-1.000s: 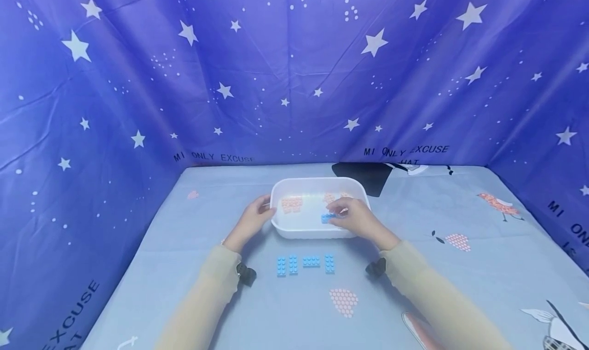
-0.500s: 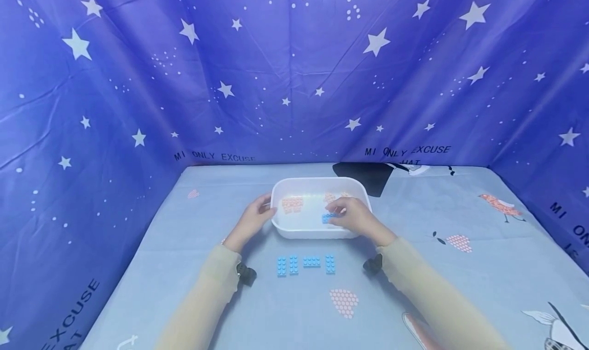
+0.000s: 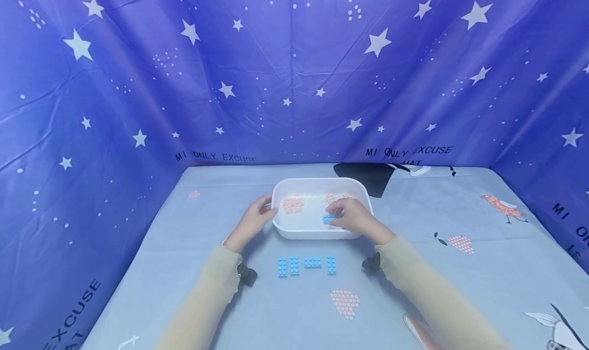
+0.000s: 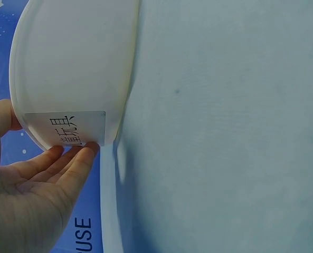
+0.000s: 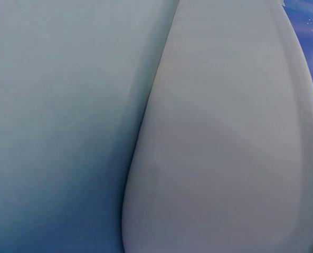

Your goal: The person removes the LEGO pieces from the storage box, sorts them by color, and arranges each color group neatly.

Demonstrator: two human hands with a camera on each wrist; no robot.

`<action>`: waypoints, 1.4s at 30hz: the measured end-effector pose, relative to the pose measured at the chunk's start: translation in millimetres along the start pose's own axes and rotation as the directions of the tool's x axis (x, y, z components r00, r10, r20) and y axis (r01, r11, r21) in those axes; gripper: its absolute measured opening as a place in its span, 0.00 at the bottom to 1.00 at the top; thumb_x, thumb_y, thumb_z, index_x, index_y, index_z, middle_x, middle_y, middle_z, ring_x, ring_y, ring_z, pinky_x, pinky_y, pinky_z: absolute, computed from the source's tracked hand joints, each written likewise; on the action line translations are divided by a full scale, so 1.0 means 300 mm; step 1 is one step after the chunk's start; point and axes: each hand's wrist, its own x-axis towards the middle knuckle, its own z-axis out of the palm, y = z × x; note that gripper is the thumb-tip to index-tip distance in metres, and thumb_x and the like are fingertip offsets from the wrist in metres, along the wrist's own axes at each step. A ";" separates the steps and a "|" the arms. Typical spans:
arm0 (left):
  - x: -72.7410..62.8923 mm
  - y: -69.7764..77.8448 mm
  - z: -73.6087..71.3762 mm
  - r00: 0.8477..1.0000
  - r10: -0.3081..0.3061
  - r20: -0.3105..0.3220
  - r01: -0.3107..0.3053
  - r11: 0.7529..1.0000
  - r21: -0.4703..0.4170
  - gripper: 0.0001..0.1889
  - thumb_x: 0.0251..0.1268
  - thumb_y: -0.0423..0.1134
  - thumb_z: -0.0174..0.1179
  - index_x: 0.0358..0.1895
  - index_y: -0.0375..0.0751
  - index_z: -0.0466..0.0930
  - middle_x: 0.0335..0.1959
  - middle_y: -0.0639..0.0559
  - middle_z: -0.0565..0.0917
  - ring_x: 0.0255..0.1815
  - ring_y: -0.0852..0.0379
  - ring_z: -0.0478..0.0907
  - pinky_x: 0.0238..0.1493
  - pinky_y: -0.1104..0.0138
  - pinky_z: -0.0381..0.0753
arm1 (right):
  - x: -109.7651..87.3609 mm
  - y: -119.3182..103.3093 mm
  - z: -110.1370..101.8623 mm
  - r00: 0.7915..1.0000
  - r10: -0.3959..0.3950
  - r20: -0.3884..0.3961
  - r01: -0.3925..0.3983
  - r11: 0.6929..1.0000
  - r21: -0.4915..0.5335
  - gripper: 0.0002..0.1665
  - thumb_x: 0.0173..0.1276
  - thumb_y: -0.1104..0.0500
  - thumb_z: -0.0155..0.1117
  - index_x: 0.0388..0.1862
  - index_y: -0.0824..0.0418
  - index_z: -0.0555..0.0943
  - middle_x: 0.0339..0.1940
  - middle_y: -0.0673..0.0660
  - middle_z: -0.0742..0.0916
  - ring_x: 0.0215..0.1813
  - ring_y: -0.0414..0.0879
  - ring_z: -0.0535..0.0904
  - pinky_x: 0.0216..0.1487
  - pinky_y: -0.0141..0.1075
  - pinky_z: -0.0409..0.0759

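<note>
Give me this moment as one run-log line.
left hand: grips white bin | right hand: pinches blue brick inside bin | four blue bricks: on cloth, outside bin | orange pieces: inside bin

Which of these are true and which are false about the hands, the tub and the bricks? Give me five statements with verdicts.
1. The left hand grips the white tub by one end. True.
2. Everything in the tub is blue. False: it also holds orange pieces.
3. The right hand is at a blue studded brick in the tub. True.
4. Only two bricks lie in front of the tub. False: four do.
5. The tub's label is at the left hand's end. True.
</note>
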 end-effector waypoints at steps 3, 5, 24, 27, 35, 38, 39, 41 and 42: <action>-0.001 0.000 0.000 1.000 0.004 0.004 -0.004 1.000 -0.007 0.29 0.71 0.42 0.55 0.72 0.39 0.61 0.73 0.40 0.65 0.71 0.40 0.66 0.70 0.47 0.67 | 0.007 0.006 0.003 1.000 0.006 0.013 -0.006 1.000 -0.006 0.18 0.58 0.62 0.72 0.48 0.63 0.85 0.44 0.59 0.88 0.48 0.52 0.81 0.55 0.48 0.81; -0.002 0.002 0.000 1.000 0.010 0.009 -0.009 1.000 -0.015 0.29 0.72 0.41 0.54 0.73 0.38 0.60 0.73 0.39 0.64 0.71 0.39 0.65 0.71 0.47 0.66 | 0.011 0.010 0.004 1.000 0.021 0.023 -0.021 1.000 -0.006 0.18 0.58 0.62 0.72 0.48 0.62 0.85 0.44 0.58 0.88 0.49 0.52 0.81 0.55 0.47 0.81; -0.012 0.010 0.002 1.000 -0.001 -0.004 0.001 1.000 -0.012 0.29 0.70 0.42 0.55 0.72 0.41 0.62 0.72 0.41 0.66 0.70 0.41 0.68 0.69 0.47 0.68 | 0.027 0.003 0.007 0.995 0.052 0.080 -0.047 0.996 -0.071 0.15 0.58 0.65 0.71 0.45 0.61 0.86 0.47 0.58 0.88 0.50 0.52 0.83 0.57 0.47 0.81; -0.011 0.010 0.003 1.000 0.003 -0.004 -0.003 1.000 -0.008 0.29 0.70 0.42 0.55 0.72 0.41 0.61 0.72 0.41 0.66 0.69 0.40 0.68 0.69 0.47 0.68 | 0.029 0.003 0.008 0.997 0.027 0.070 -0.021 0.996 -0.082 0.13 0.56 0.66 0.71 0.43 0.62 0.87 0.44 0.58 0.89 0.47 0.51 0.83 0.55 0.47 0.82; -0.011 0.010 0.002 1.000 0.003 0.002 -0.003 1.000 -0.012 0.29 0.71 0.42 0.55 0.72 0.40 0.61 0.72 0.40 0.66 0.70 0.40 0.67 0.70 0.47 0.68 | 0.031 0.007 0.008 0.998 0.008 0.067 -0.002 0.997 -0.078 0.13 0.55 0.67 0.72 0.41 0.62 0.87 0.42 0.58 0.89 0.44 0.50 0.83 0.52 0.45 0.83; -0.025 0.037 -0.001 1.000 -0.004 0.014 0.004 1.000 -0.005 0.30 0.71 0.40 0.54 0.73 0.37 0.59 0.73 0.38 0.64 0.70 0.38 0.66 0.70 0.46 0.67 | 0.033 0.010 0.011 0.998 0.012 0.068 -0.007 0.997 -0.082 0.13 0.56 0.67 0.72 0.41 0.62 0.87 0.42 0.58 0.89 0.45 0.51 0.83 0.52 0.46 0.83; -0.033 0.053 -0.003 1.000 -0.008 0.019 0.008 1.000 -0.004 0.30 0.71 0.40 0.54 0.73 0.36 0.59 0.73 0.37 0.64 0.70 0.37 0.66 0.70 0.45 0.67 | 0.033 0.010 0.012 0.998 0.017 0.067 -0.011 0.997 -0.082 0.13 0.56 0.66 0.72 0.42 0.62 0.87 0.43 0.58 0.89 0.46 0.51 0.83 0.53 0.46 0.82; -0.047 0.082 -0.006 0.999 -0.018 0.028 0.018 1.000 -0.001 0.30 0.71 0.38 0.54 0.73 0.34 0.58 0.73 0.36 0.63 0.70 0.36 0.65 0.70 0.45 0.66 | 0.033 0.012 0.014 0.998 0.025 0.066 -0.019 0.996 -0.082 0.13 0.56 0.66 0.71 0.42 0.62 0.87 0.43 0.59 0.89 0.47 0.51 0.83 0.54 0.47 0.82; -0.053 0.093 -0.007 0.999 -0.024 0.027 0.024 1.000 0.002 0.30 0.71 0.38 0.54 0.72 0.33 0.58 0.73 0.35 0.63 0.70 0.36 0.65 0.70 0.45 0.66 | 0.034 0.012 0.016 0.998 0.030 0.064 -0.025 0.996 -0.080 0.13 0.56 0.66 0.71 0.42 0.62 0.87 0.43 0.58 0.89 0.47 0.52 0.83 0.54 0.47 0.82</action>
